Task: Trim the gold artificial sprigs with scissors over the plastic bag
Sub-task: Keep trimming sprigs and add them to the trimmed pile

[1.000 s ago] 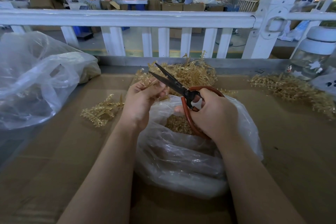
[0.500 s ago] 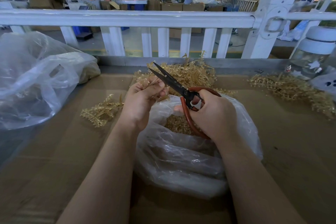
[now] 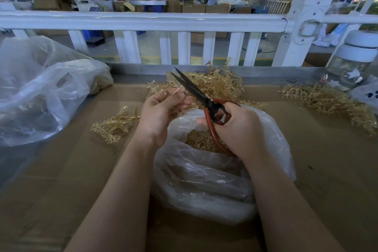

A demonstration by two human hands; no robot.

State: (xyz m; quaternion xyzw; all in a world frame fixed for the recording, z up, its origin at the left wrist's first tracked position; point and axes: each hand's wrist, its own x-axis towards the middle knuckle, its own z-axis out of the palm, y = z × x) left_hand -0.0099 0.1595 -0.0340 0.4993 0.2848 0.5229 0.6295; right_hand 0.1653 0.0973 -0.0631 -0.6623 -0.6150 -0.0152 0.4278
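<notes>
The scissors (image 3: 196,92), gripped at their red handles by the right hand (image 3: 239,129), have been nearly closed since a second ago beside the gold sprig (image 3: 173,94) pinched in the left hand (image 3: 161,114), a cut judged just made above the plastic bag (image 3: 204,180).

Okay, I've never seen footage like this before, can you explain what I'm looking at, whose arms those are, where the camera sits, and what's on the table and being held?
There is no machine here. The camera is worn on a person's head and looks forward and down, so the two bare arms are that person's own. The right hand grips red-handled scissors, blades slightly apart. The left hand pinches a thin gold sprig next to the blades. Below both hands sits an open clear plastic bag with gold trimmings inside. The surface is brown cardboard. Loose gold sprigs lie in piles behind the hands, to the left and far right. Another plastic bag sits at left, with a white railing beyond.
</notes>
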